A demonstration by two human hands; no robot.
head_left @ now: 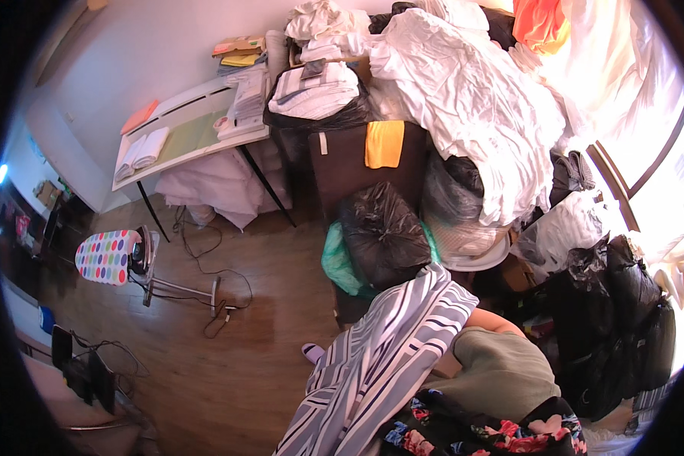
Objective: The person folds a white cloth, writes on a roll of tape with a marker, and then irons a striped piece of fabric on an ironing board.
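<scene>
A long cloth (391, 349) with grey, white and dark stripes rises from the lower edge, bunched at its upper end in front of the black bag. My bare right forearm (494, 321) comes out of an olive sleeve (503, 368) and passes behind this cloth. The cloth hides my right hand, so its fingers do not show. My left hand and arm are not visible. Below the sleeve lies black fabric with red and blue flowers (494, 435). A foot in a light sock (311, 351) shows beside the cloth, on the wooden floor.
A tied black bag (384, 235) sits over green plastic ahead. Behind it, a brown box (342, 167) carries a yellow cloth (384, 144). White sheets (463, 99) and black bags (615, 319) crowd the right. Leftward are a small ironing board (102, 257), cords and a table (194, 129).
</scene>
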